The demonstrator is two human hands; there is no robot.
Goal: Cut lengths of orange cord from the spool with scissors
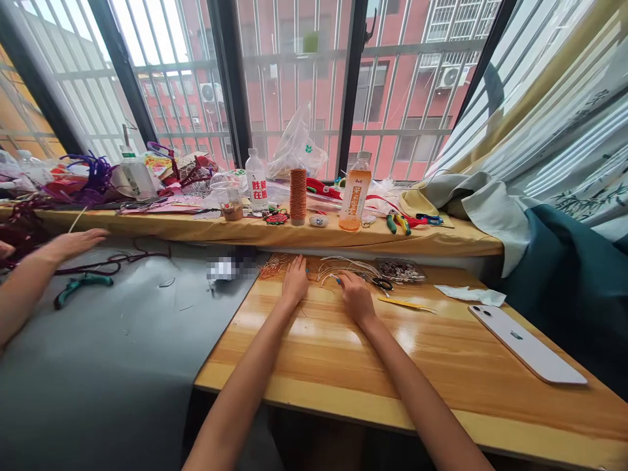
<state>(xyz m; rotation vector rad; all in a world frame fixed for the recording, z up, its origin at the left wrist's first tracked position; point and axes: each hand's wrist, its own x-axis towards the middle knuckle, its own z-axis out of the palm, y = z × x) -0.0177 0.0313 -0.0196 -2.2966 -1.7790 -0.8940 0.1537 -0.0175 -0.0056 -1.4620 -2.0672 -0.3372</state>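
My left hand (296, 281) lies flat on the wooden table (441, 366), fingers stretched out, right beside a tangle of copper wire (273, 266). My right hand (356, 296) rests a little to the right with its fingers curled in. It sits at a bundle of pale thin wires (343, 267), and a small blue tip shows at its fingertips. What the fingers pinch is too small to name. Black-handled pliers (381, 284) lie just right of that hand. A clear box of beads (400, 269) stands behind them.
Yellow tweezers (407, 304), a tissue (470, 295) and a white phone (527, 343) lie to the right. The sill holds a copper spool (297, 196), bottles (355, 191) and pliers (398, 224). Another person's hand (73, 243) rests on the grey table by green pliers (81, 286).
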